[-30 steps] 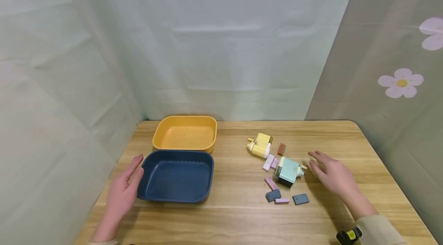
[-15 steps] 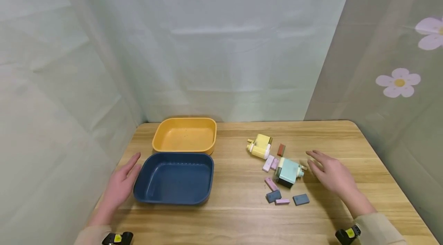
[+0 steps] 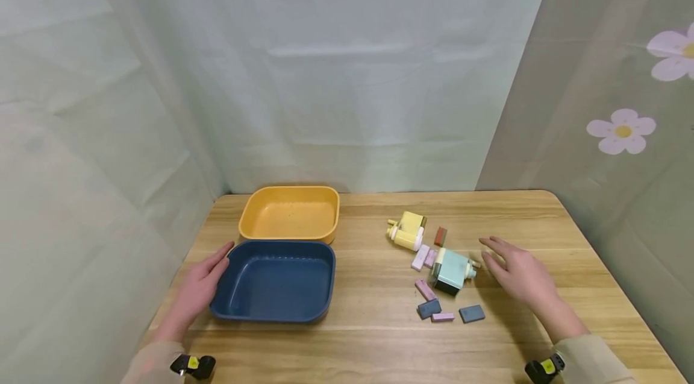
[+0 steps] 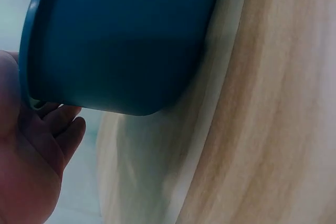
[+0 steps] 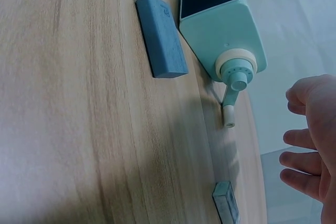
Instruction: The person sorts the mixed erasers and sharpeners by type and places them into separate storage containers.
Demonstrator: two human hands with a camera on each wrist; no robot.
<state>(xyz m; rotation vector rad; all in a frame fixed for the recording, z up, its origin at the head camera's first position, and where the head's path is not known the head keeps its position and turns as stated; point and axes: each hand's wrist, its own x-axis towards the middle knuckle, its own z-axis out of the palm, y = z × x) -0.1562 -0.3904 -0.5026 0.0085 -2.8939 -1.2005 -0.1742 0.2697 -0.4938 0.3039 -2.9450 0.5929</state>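
My left hand [image 3: 197,287] touches the left rim of a navy blue tray [image 3: 273,281], fingers extended along it. In the left wrist view, the hand [image 4: 34,156] lies against the rim, part of its fingers hidden behind the tray wall [image 4: 121,40]. My right hand [image 3: 520,272] hovers over the table with relaxed fingers, holding nothing. Left of its fingertips lies a mint crank pencil sharpener [image 3: 452,266], its crank pointing at the hand; a yellow one [image 3: 408,230] lies farther back. Around them are pink erasers [image 3: 425,289] and blue-grey erasers [image 3: 472,313].
A yellow tray [image 3: 290,212] stands directly behind the navy one. A small red-brown block [image 3: 441,236] lies beside the yellow sharpener. In the right wrist view, a small grey-green block [image 5: 226,203] lies below the crank. Curtains [image 3: 352,70] hang around the wooden table [image 3: 368,348].
The navy tray has shifted slightly left. My left hand has drawn back leftward, then moved right again onto the tray's rim. The right hand stays almost still.
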